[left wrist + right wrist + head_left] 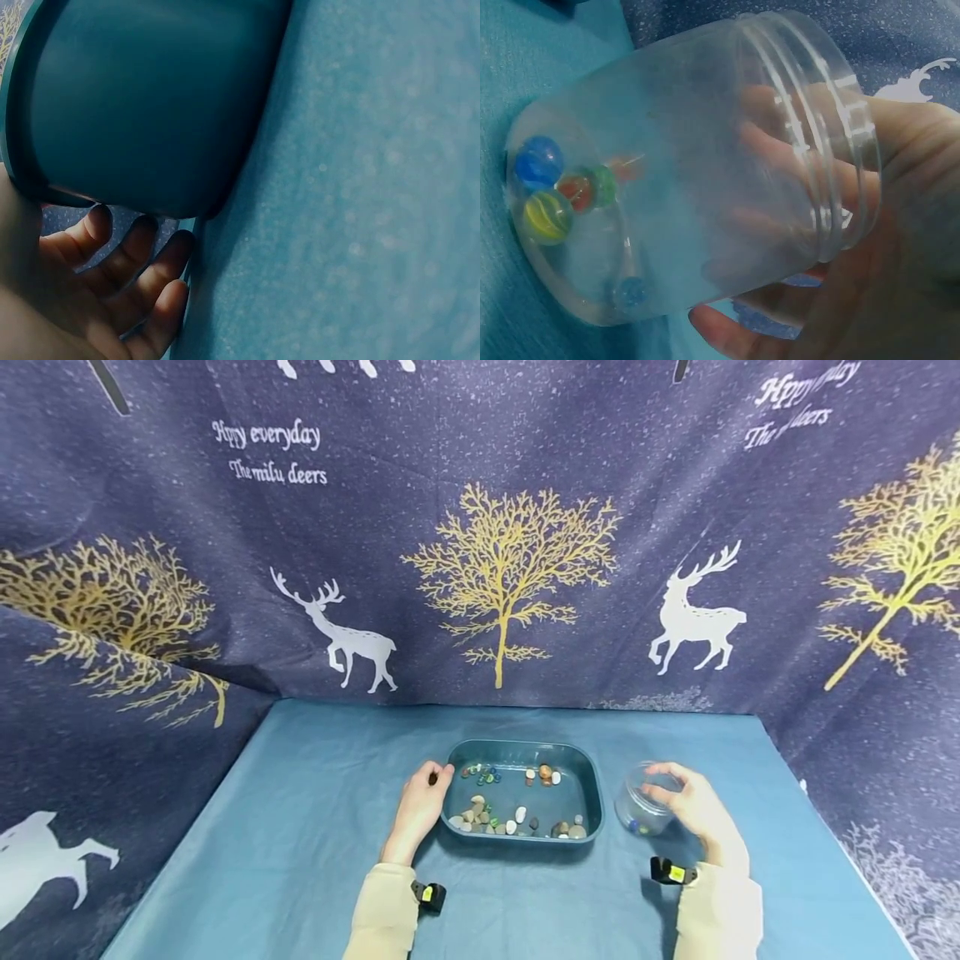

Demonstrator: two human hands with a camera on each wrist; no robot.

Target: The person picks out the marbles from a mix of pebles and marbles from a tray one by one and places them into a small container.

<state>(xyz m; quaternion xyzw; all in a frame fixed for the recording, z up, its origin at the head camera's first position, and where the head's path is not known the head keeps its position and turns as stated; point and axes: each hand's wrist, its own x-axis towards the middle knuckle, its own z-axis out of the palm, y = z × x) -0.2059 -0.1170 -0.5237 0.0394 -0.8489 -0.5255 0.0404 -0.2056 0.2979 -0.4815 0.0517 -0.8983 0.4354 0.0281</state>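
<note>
At the tray's left end is my left hand (422, 797), gripping the rim of the dark teal tray (525, 750). In the left wrist view its curled fingers (161, 270) come up against the outside of the tray wall. Pebbles (472, 814) and glass marbles (483, 774) lie in separate groups inside the tray. To the tray's right, my right hand (701, 810) holds a clear plastic jar (675, 135) at its threaded mouth. Several fingers show through the clear wall. A blue marble (539, 162), a yellow-green marble (548, 217) and others lie at the jar's bottom.
A blue cloth (322, 777) covers the table under the tray and jar. Behind it hangs a dark blue curtain (450, 435) printed with golden trees and white deer. More brown and white stones (545, 772) lie along the tray's far side.
</note>
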